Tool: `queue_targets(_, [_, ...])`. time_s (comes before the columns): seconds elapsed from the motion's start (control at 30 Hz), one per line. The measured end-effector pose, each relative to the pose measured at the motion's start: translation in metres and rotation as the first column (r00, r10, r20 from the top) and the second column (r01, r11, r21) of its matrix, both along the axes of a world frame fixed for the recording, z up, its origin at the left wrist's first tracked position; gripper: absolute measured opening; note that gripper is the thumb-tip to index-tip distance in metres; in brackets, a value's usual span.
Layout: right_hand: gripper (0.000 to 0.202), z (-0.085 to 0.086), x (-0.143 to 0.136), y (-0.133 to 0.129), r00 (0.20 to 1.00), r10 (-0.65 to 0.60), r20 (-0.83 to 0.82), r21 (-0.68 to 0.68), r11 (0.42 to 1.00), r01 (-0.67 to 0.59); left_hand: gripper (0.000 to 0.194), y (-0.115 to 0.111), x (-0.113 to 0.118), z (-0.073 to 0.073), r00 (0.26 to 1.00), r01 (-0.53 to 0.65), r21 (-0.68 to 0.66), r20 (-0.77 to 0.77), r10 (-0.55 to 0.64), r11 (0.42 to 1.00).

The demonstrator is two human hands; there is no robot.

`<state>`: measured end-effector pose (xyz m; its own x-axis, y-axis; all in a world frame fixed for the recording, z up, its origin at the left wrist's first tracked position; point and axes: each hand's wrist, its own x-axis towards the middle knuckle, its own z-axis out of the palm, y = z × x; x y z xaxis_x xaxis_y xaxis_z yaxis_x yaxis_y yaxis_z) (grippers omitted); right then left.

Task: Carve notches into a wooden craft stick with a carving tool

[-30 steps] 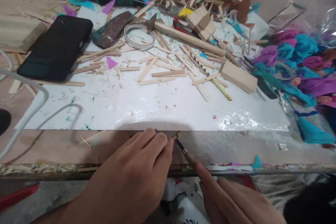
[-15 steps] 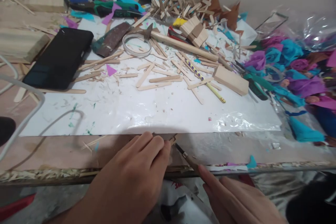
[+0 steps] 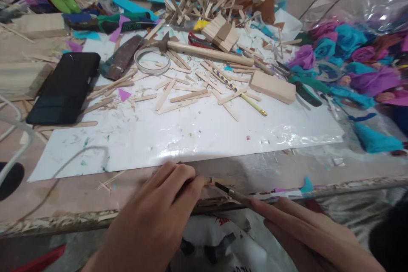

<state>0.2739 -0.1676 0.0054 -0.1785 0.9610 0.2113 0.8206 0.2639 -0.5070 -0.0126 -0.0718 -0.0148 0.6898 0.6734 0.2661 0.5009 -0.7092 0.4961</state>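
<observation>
My left hand (image 3: 159, 208) is closed near the table's front edge, fingers pressed down on a small wooden stick (image 3: 219, 181). Only the stick's right end shows; the rest is under my fingers. My right hand (image 3: 306, 229) grips a slim carving tool (image 3: 236, 196) with a wooden handle and a short dark metal tip. That tip lies beside the stick's exposed end, just right of my left fingertips; whether it touches the wood I cannot tell.
Beyond my hands lies a white sheet (image 3: 127, 144) with loose craft sticks, a patterned pencil (image 3: 242, 94), a wood block (image 3: 272, 87), a hammer (image 3: 210, 52) and a tape roll (image 3: 152, 60). A black phone (image 3: 65, 87) lies left. Paper flowers (image 3: 350, 46) crowd the right.
The camera view has shifted slightly. The stick's exposed end, angled upward before, now points more to the right. Both hands keep their grips, and the tool tip stays close to the stick.
</observation>
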Motion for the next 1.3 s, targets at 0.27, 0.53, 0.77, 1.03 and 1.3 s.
queue_targets(0.27, [0.039,-0.001,-0.004,0.011,0.996,-0.054,-0.075,-0.090,0.995,0.048,0.040,0.002,0.001,-0.001,0.999,0.027,-0.041,0.024,-0.026,0.999])
queue_targets(0.53, [0.038,-0.004,-0.008,0.013,0.994,-0.079,-0.069,-0.143,0.987,0.069,0.038,0.002,0.003,0.003,0.999,-0.009,-0.003,0.030,0.009,1.000])
queue_targets(0.77, [0.047,-0.006,0.001,0.002,0.990,-0.054,-0.130,-0.174,0.984,0.030,0.029,0.001,0.002,-0.001,0.998,0.004,-0.015,0.071,-0.003,1.000])
queue_targets(1.03, [0.054,-0.011,0.006,-0.007,0.999,-0.052,0.007,-0.014,0.999,0.052,0.028,0.002,0.002,0.003,0.997,-0.014,-0.012,0.074,0.015,1.000])
queue_targets(1.3, [0.043,-0.015,0.028,-0.022,0.986,-0.153,0.061,-0.026,0.988,0.154,0.029,0.000,0.004,0.001,0.998,-0.035,-0.013,0.059,0.036,0.999])
